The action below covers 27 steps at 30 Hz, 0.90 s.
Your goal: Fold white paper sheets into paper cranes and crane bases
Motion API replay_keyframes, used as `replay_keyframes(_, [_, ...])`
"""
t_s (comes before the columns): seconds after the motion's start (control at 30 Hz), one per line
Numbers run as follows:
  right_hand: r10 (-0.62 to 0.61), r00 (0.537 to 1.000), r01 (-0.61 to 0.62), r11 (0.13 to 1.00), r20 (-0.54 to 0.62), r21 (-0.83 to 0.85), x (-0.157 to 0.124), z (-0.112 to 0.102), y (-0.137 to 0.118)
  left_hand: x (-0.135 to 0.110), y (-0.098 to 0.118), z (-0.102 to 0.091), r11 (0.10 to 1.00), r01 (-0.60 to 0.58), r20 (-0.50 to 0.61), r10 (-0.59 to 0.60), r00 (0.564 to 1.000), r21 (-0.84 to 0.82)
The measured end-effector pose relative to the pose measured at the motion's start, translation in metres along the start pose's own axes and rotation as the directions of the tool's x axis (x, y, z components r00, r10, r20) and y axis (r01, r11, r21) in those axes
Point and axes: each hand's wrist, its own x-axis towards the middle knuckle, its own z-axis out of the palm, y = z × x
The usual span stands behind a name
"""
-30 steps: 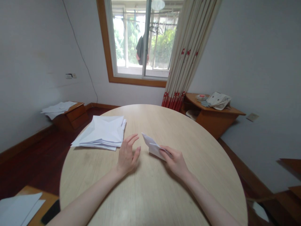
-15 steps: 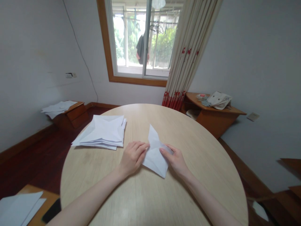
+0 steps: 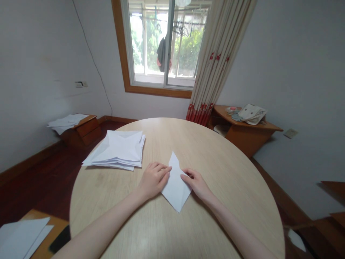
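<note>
A folded white paper (image 3: 175, 183), diamond-shaped with pointed ends, lies flat on the round light-wood table (image 3: 210, 154). My left hand (image 3: 153, 178) grips its left edge with curled fingers. My right hand (image 3: 196, 182) pinches its right edge, fingers bent. A stack of folded white sheets (image 3: 118, 150) rests on the table to the left of my hands.
A low wooden cabinet (image 3: 81, 127) with papers stands at the left wall. A wooden side desk (image 3: 242, 133) with a bag is at the right by the curtain (image 3: 215, 61). More white sheets (image 3: 21, 237) and a dark phone (image 3: 59, 239) lie on a surface at lower left.
My left hand came in from open and took the paper's left edge. The paper went from raised in my right hand to flat on the table between both hands.
</note>
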Motion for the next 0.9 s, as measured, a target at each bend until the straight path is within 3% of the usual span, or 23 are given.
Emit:
replay_keyframes(0.2, [-0.031, 0.998, 0.019, 0.978, -0.056, -0.207, 0.001, -0.001, 0.009, -0.001, -0.002, 0.004, 1.0, -0.004, 0.157, 0.002, 0.988, 0.017])
replay_keyframes(0.43, [-0.099, 0.994, 0.077, 0.946, -0.054, -0.314, -0.003, 0.005, 0.008, -0.002, -0.003, 0.006, 0.998, 0.013, 0.204, -0.024, 0.979, 0.056])
replay_keyframes(0.63, [-0.338, 0.936, 0.352, 0.885, 0.098, -0.304, -0.002, 0.006, 0.009, -0.002, -0.004, 0.004, 0.999, 0.006, 0.284, -0.015, 0.959, 0.031])
replay_keyframes(0.9, [-0.316, 0.911, 0.384, 0.885, 0.266, -0.262, -0.003, -0.006, 0.004, -0.001, 0.004, -0.012, 0.999, 0.016, 0.457, 0.002, 0.89, -0.036])
